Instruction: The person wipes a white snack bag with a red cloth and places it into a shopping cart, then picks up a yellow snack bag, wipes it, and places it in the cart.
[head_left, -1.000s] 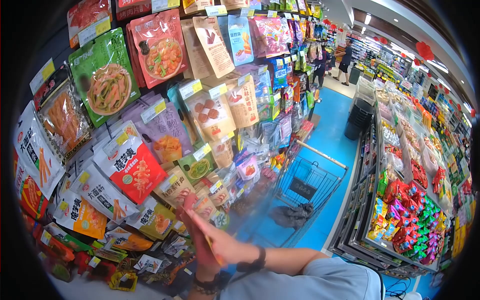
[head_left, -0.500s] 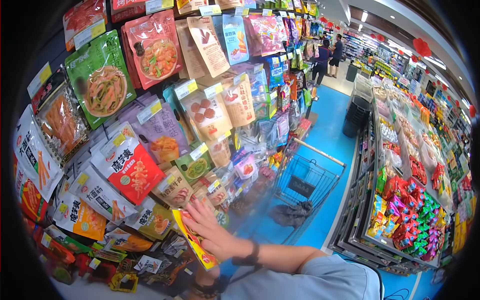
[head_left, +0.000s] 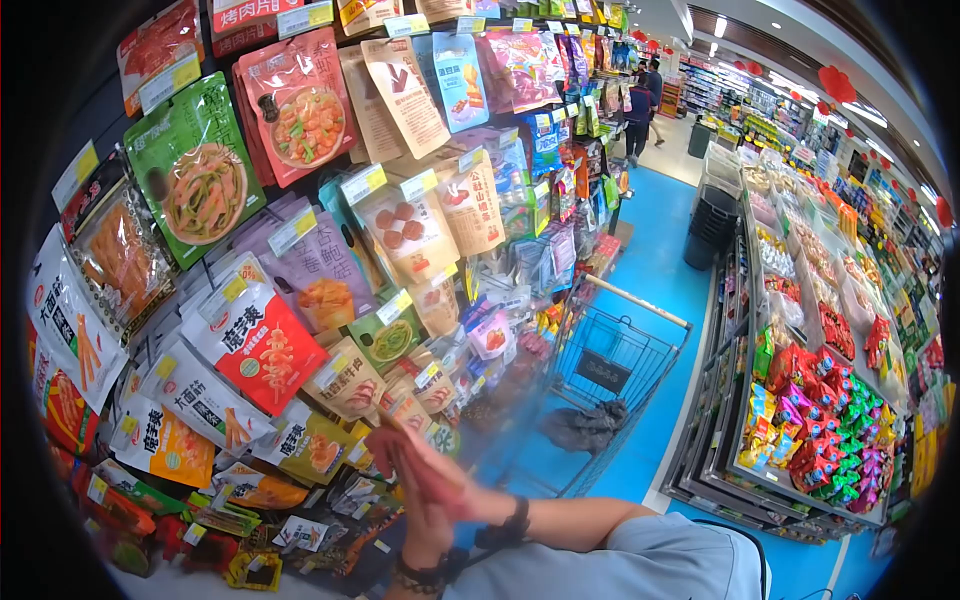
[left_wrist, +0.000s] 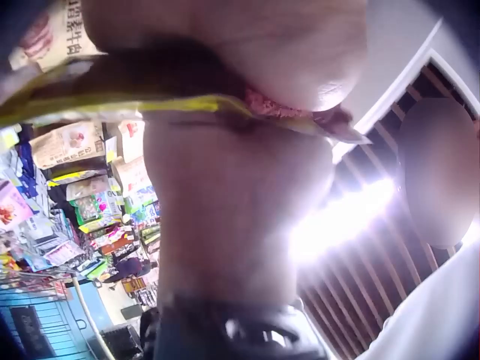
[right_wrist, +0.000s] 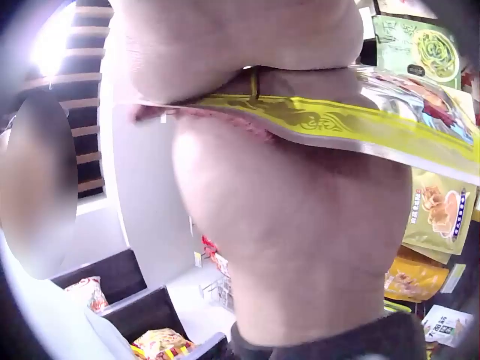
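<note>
Both hands are together low in the middle of the head view, with a flat snack packet (right_wrist: 322, 116) sandwiched between the palms. My right hand (head_left: 448, 482) comes in from the right below a pale blue sleeve, fingers straight and pointing up and left. Facing it from below is my left hand (head_left: 422, 522), laid flat against the packet's other side. The packet's yellow-green edge shows in both wrist views, where the heels of the hands press on it. Most of its face is hidden by the palms. Dark bands circle both wrists.
Hanging snack packs fill the left rack; a red-and-white pack (head_left: 265, 345) hangs near the hands. A blue-grey cart (head_left: 600, 372) holding a dark bag (head_left: 585, 428) stands in the aisle. Bulk candy (head_left: 830, 440) lines the right side. Dark bins (head_left: 710, 225) and people (head_left: 638, 120) are farther off.
Half a second ago the packet's yellow-and-red face showed under my spread right hand. The hands have since turned, so the packet is mostly hidden between them. People farther along the aisle have moved.
</note>
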